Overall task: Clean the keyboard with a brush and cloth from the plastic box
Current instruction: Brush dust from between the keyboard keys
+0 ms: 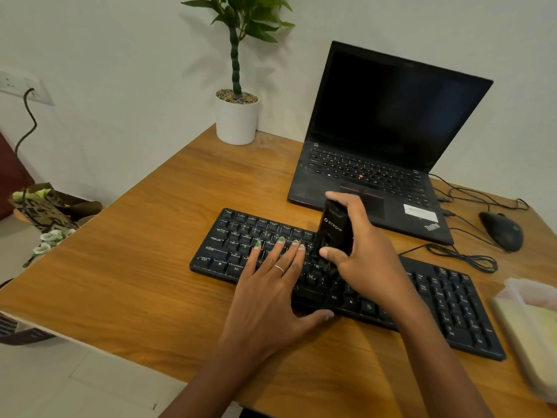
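A black full-size keyboard (446, 300) lies diagonally across the wooden desk (144, 267). My left hand (271, 288) rests flat on its left-middle keys, fingers spread, thumb at the front edge. My right hand (361, 251) grips a black brush (333, 230) with white lettering, held upright with its lower end down on the keys near the middle rows. A clear plastic box (530, 321) with something pale yellow inside stands at the right edge, blurred. I cannot make out the cloth clearly.
An open black laptop (385, 140) sits behind the keyboard, screen dark. A black mouse (501, 230) and loose cables (464, 254) lie to the right. A white potted plant (237, 116) stands at the back. The desk's left edge drops to the floor.
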